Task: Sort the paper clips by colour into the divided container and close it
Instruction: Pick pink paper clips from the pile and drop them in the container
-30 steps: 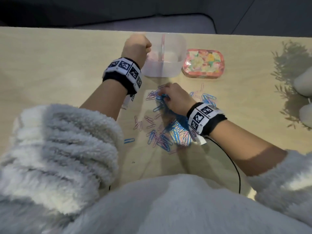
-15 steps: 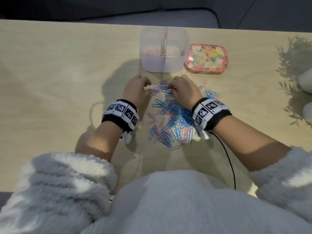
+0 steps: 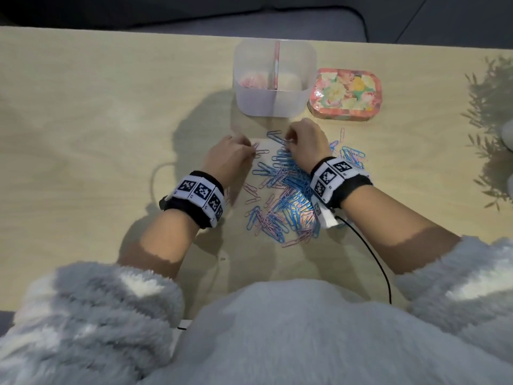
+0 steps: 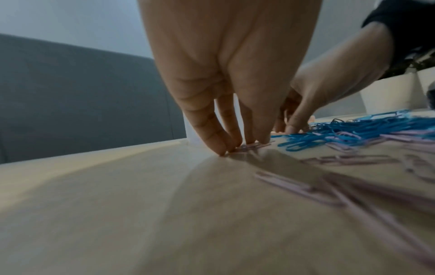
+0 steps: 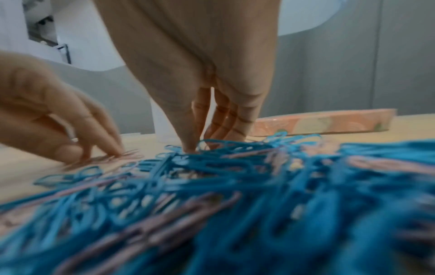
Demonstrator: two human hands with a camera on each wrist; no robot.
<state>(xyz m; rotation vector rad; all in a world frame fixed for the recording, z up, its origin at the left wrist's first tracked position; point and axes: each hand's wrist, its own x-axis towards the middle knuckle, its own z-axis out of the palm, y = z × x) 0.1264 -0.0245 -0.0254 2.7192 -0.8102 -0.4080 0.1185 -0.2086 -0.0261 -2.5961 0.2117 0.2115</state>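
Note:
A clear divided container (image 3: 251, 108) stands open at the table's far side, with pink clips (image 3: 251, 79) in its left compartment. Its floral lid (image 3: 345, 91) lies beside it on the right. A mixed pile of blue and pink paper clips (image 3: 286, 190) lies between my wrists. My left hand (image 3: 251, 151) is at the pile's left edge, and its thumb and fingers pinch a pink clip (image 4: 249, 146) flat on the table. My right hand (image 3: 287, 143) is at the pile's far edge, with curled fingertips (image 5: 188, 147) pinching among blue clips (image 3: 274, 137).
The wooden table (image 3: 111, 107) has bare room to the left. White plant pots (image 3: 508, 134) stand at the right edge. A black cable (image 3: 372, 254) runs from my right wrist towards my body. Fluffy sleeves cover the near edge.
My left hand came back from over the container's left compartment down to the pile's left edge. My right hand shifted a little farther, to the pile's far edge.

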